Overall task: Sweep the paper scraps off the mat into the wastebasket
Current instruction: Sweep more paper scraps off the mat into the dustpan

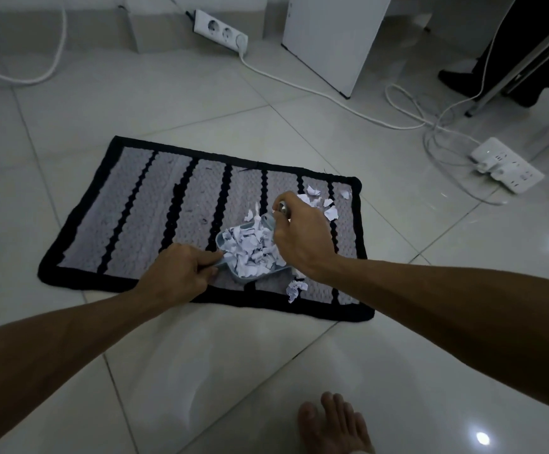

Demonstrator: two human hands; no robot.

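In the head view, the mat point(155, 204) lies flat on the tiled floor point(414, 339). It is grey and woven, with a black border and black zigzag stripes. Its long axis goes from left to right and comes a little nearer on the right side. The stripes run across it, from the far edge to the near edge.

The paper scraps point(322, 204) are small, white, torn and crumpled. One loose group lies on the mat near its far right corner. A smaller group lies beside the near edge, under the right wrist.

On the right half of the mat there is a small pale blue dustpan point(222, 245). Its handle points to the near left and its body reaches to the right. It is full of white scraps, heaped up to the rim.

The left hand point(181, 273) holds the handle of the dustpan, with the fingers curled around it. The right hand point(302, 237) is above the far right side of the dustpan. Its fingers are closed around what seems to be a small brush point(268, 221), which is mostly hidden by the hand.

Farther away on the floor lie white cables point(332, 99) and two power strips point(220, 31).
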